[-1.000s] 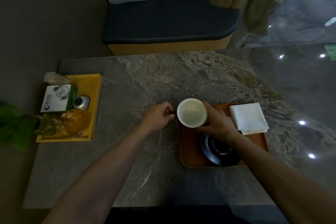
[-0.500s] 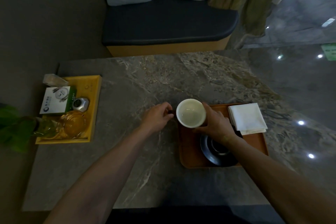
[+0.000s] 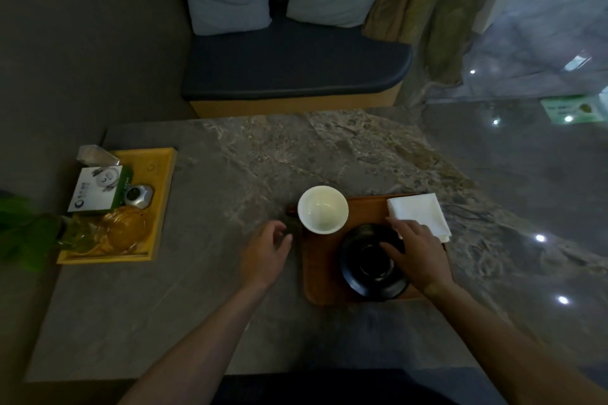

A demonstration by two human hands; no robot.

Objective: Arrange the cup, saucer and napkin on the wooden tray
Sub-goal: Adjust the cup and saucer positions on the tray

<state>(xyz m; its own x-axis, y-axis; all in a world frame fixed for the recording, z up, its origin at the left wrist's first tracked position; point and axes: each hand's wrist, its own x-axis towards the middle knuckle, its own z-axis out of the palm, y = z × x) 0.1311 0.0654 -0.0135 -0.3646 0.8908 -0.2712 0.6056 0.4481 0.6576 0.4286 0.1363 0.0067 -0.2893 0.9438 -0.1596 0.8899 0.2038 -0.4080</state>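
White ceramic cup (image 3: 322, 209) stands free beyond loosely curled left fingers (image 3: 279, 233); right fingers (image 3: 393, 246) press the black round saucer (image 3: 368, 265), gripping nothing.

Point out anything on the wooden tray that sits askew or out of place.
The white cup sits at the wooden tray's far left corner, apparently overhanging its edge, apart from the black saucer. The right hand rests on the saucer. No spill shows.
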